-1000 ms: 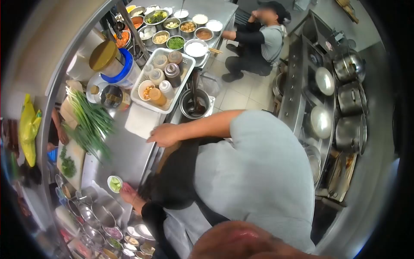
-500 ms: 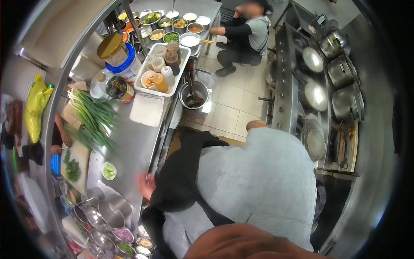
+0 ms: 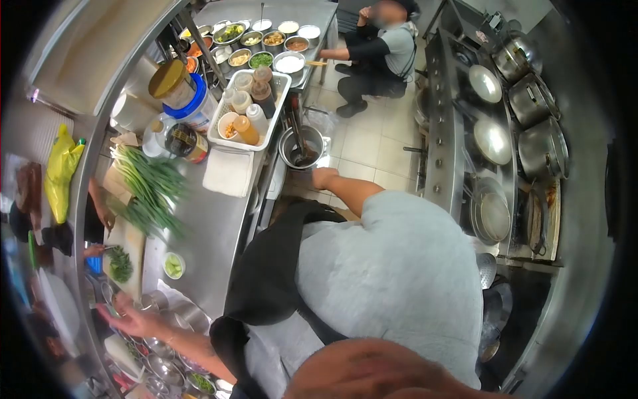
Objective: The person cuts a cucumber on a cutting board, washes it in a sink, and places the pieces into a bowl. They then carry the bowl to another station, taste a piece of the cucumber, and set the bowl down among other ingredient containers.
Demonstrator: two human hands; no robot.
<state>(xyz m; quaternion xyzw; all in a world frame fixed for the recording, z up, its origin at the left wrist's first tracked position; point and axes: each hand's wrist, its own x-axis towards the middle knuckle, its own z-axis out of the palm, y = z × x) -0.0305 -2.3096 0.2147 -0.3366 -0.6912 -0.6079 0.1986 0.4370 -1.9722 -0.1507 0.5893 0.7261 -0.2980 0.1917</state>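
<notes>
Pale square floor tiles [image 3: 362, 154] lie between the long edge of the grey stainless-steel worktop [image 3: 211, 223] and a long metal stove [image 3: 446, 136].

Polished metal, soft cloth, slick plastic

The counter [image 3: 209, 223] in front of me is smooth metal with a satin sheen; the white cloth [image 3: 227, 171] on it is matt. My grey top [image 3: 399, 266] is creased, dull fabric, and my black apron [image 3: 262, 272] looks just as matt. The deep pot [image 3: 285, 147] is shiny metal, and so are the bowls [image 3: 165, 369]. I see the small white bowl [image 3: 175, 276] is smooth, though I can't tell its material. The basket [image 3: 283, 96] and squeeze bottles [image 3: 256, 118] are smooth plastic, the yellow bag [image 3: 61, 176] crinkled, shiny plastic. The chopping board [image 3: 136, 256] looks pale and matt, the floor tiles [image 3: 359, 153] slightly glossy.
</notes>
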